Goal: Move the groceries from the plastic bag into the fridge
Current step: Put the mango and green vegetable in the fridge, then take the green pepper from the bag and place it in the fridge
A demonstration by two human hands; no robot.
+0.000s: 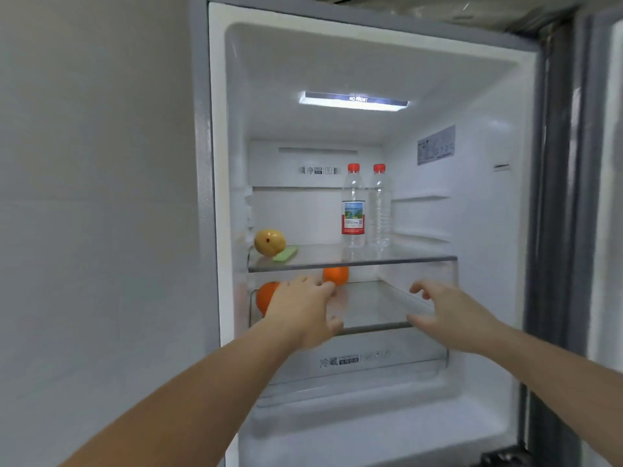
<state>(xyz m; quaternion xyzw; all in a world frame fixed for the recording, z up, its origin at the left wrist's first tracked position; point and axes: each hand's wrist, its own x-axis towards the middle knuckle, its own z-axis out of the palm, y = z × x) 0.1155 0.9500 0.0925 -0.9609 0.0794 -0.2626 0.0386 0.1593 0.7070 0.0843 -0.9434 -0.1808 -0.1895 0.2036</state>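
Fridge (472,230) is open, interior lit by the light strip (353,102) on the ceiling, "NO FROST" printed on it. White liner, grey door frame down the left edge.

Two glass shelves in view. Upper shelf (404,259) holds the bottles and one fruit. Lower shelf (374,308) sits just under it, above a clear drawer (404,362) with printed lettering on its front.

Both forearms reach in from the bottom of the view. Left hand (303,308) is at the lower shelf, left side, palm down, fingers loosely extended and not closed on anything; it partly covers an orange. Right hand (445,311) is at the right part of the same shelf, fingers spread and curled, thumb near the shelf's front edge, empty.

Labelled water bottle (353,210) stands upright at the back right of the upper shelf, red cap. Plain water bottle (380,210) stands just beside it on the right, also red cap, no label visible.

Yellow fruit (269,242) sits at the left end of the upper shelf, with a small green item (286,254) touching it at the front right; can't tell what that is.

Near orange (266,296) is on the lower shelf at far left, behind the left hand. Far orange (336,275) is further back on that shelf, just past the left fingertips.
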